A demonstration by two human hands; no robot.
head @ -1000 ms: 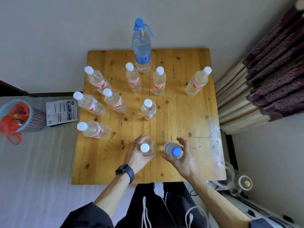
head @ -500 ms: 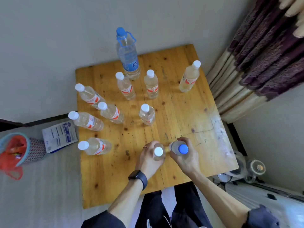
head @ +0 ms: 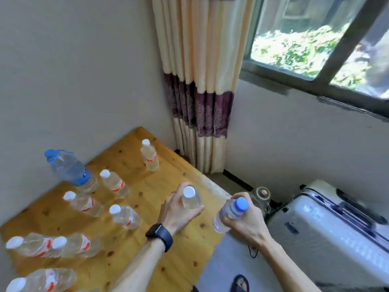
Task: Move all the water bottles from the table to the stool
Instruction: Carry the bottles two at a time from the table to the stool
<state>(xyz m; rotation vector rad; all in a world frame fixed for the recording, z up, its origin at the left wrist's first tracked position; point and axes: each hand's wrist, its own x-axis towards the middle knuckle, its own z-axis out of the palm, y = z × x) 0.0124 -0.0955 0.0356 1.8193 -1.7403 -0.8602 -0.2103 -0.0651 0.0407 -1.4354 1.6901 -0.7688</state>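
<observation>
My left hand (head: pixel 179 211) grips a white-capped water bottle (head: pixel 190 198), lifted above the right part of the wooden table (head: pixel 168 186). My right hand (head: pixel 246 222) grips a blue-capped bottle (head: pixel 230 211), held tilted past the table's right edge. Several white-capped bottles with red labels (head: pixel 114 183) stand on the table, one alone (head: pixel 149 155) near the far corner. A large blue-capped bottle (head: pixel 69 168) stands by the wall. No stool is in view.
A cream and purple curtain (head: pixel 200 91) hangs in the corner beside a window (head: pixel 311 43). A white suitcase (head: pixel 328 234) lies on the floor at the right, with a small glass jar (head: pixel 262 194) beside it. A slipper (head: pixel 241 283) lies below.
Both hands have lifted their bottles off the table and carried them right. My head has turned right, bringing the curtain, window and suitcase into view.
</observation>
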